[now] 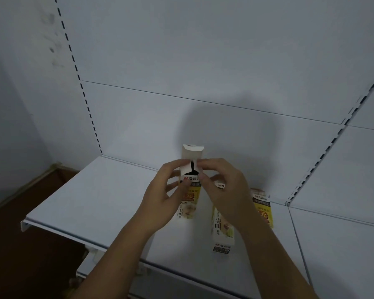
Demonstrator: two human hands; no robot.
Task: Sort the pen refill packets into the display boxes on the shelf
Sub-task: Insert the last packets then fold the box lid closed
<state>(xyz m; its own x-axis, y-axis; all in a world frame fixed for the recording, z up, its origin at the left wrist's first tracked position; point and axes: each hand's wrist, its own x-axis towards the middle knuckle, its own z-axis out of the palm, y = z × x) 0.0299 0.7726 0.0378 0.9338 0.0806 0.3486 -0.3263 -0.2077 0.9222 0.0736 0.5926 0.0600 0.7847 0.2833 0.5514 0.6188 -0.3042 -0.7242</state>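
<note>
A: Status?
B: White shelf (95, 201). Two M&G refill cartons lie flat on it right of centre: near carton (221, 236), far carton (263, 210). Held carton (189, 197) is upright above the shelf, mid-frame.
A: Grip?
B: Left hand (160, 197) wraps its side. Right hand (227, 190) pinches the top by the raised flap (192, 152).
A: Handling?
B: Looks light, thin card, crushable. Hold the long edges, since the flap would likely tear.

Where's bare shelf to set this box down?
Bare: shelf left of the held box, out to its left edge; also the next shelf past the upright. Crowded: under the right hand, where the near box and far box lie.
</note>
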